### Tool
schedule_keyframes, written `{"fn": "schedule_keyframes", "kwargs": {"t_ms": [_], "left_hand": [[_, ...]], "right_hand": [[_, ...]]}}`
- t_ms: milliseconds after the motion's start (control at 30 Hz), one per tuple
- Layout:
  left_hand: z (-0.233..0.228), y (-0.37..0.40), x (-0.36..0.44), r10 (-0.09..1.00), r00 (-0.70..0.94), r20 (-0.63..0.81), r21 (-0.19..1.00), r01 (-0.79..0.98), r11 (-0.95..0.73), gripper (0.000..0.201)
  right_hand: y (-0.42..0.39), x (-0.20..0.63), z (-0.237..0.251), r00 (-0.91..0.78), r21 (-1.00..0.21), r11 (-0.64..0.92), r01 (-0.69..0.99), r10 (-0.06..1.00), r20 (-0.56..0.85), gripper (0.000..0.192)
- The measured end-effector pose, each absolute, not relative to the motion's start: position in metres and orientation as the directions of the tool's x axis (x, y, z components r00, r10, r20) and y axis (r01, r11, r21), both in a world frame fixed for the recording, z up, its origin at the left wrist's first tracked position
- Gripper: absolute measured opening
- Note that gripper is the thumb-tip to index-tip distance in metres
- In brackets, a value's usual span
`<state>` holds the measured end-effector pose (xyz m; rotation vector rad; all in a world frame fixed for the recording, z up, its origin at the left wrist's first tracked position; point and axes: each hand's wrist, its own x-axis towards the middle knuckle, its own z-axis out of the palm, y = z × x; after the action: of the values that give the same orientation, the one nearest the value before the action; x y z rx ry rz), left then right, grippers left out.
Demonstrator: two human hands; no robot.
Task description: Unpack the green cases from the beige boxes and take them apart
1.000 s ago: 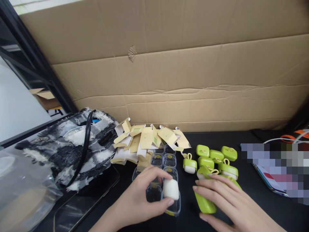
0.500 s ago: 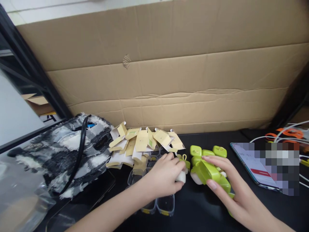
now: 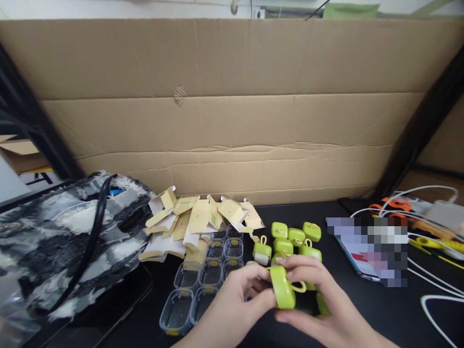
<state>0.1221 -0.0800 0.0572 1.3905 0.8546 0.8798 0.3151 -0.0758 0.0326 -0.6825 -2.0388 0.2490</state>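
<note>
Between my two hands is a small glossy green case [image 3: 282,287] with a yellow-green loop on its right side. My left hand [image 3: 246,292] pinches its left side, and those fingers partly hide that end. My right hand [image 3: 321,295] curls around the other side, thumb below and fingertips on top. Just beyond my hands lie several more green cases [image 3: 279,230] with loops. Nearest the left hand, one upright green-and-white case [image 3: 262,251] has a green cap over a white lower part.
Clear plastic boxes [image 3: 177,309] stand in rows at left, with unfolded cream cartons [image 3: 200,216] behind. A grey-black frayed bag [image 3: 79,227] lies far left. On the right are a phone [image 3: 362,258], white cables [image 3: 431,309] and orange-handled scissors [image 3: 398,204]. Cardboard [image 3: 232,121] forms the back wall.
Both hands have come together around one green case. Earlier, the left hand held a white piece apart from the green part under my right hand. The camera view has shifted.
</note>
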Motion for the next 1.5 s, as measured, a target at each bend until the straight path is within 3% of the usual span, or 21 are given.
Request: {"fn": "schedule_keyframes", "kwargs": {"t_ms": [167, 300, 433, 600, 867, 900, 1000, 1067, 1167, 1267, 1500], "left_hand": [[0.056, -0.080, 0.119, 0.922, 0.387, 0.024, 0.991, -0.132, 0.030, 0.029], [0.060, -0.081, 0.112, 0.918, 0.387, 0.084, 0.996, -0.036, -0.076, 0.013], [0.060, -0.084, 0.109, 0.920, 0.373, 0.122, 0.980, 0.102, -0.171, 0.008], [0.060, -0.087, 0.110, 0.921, 0.378, 0.098, 0.989, 0.068, -0.133, 0.009], [0.061, -0.094, 0.111, 0.905, 0.417, 0.087, 0.981, 0.124, -0.152, 0.009], [0.061, -0.094, 0.111, 0.902, 0.421, 0.097, 0.978, 0.128, -0.164, 0.010], [0.059, -0.095, 0.113, 0.894, 0.436, 0.106, 0.969, 0.157, -0.192, 0.013], [0.059, -0.096, 0.115, 0.884, 0.452, 0.117, 0.951, 0.205, -0.231, 0.013], [0.066, -0.093, 0.110, 0.872, 0.449, 0.192, 0.896, 0.283, -0.343, 0.009], [0.082, -0.090, 0.093, 0.879, 0.415, 0.233, 0.809, 0.418, -0.412, 0.008], [0.106, -0.090, 0.057, 0.807, 0.591, -0.001, 0.487, 0.705, -0.516, 0.010]], "right_hand": [[-0.075, 0.320, 0.047, -0.469, -0.433, 0.825, 0.364, 0.563, 0.680, 0.039], [-0.074, 0.317, 0.052, -0.453, -0.476, 0.815, 0.330, 0.580, 0.678, 0.023], [-0.075, 0.316, 0.049, -0.424, -0.484, 0.809, 0.333, 0.587, 0.690, 0.035], [-0.076, 0.319, 0.046, -0.497, -0.463, 0.819, 0.338, 0.573, 0.652, 0.016], [-0.080, 0.321, 0.046, -0.573, -0.383, 0.866, 0.323, 0.501, 0.649, 0.015], [-0.081, 0.321, 0.047, -0.566, -0.368, 0.863, 0.347, 0.505, 0.651, 0.017], [-0.084, 0.319, 0.049, -0.576, -0.271, 0.863, 0.426, 0.490, 0.655, 0.048], [-0.086, 0.316, 0.051, -0.630, -0.177, 0.884, 0.432, 0.436, 0.642, 0.051], [-0.087, 0.314, 0.049, -0.663, -0.118, 0.903, 0.414, 0.388, 0.640, 0.042], [-0.085, 0.316, 0.044, -0.592, -0.148, 0.852, 0.502, 0.463, 0.659, 0.037], [-0.076, 0.310, 0.041, -0.609, -0.068, 0.825, 0.561, 0.467, 0.642, 0.030]]}}
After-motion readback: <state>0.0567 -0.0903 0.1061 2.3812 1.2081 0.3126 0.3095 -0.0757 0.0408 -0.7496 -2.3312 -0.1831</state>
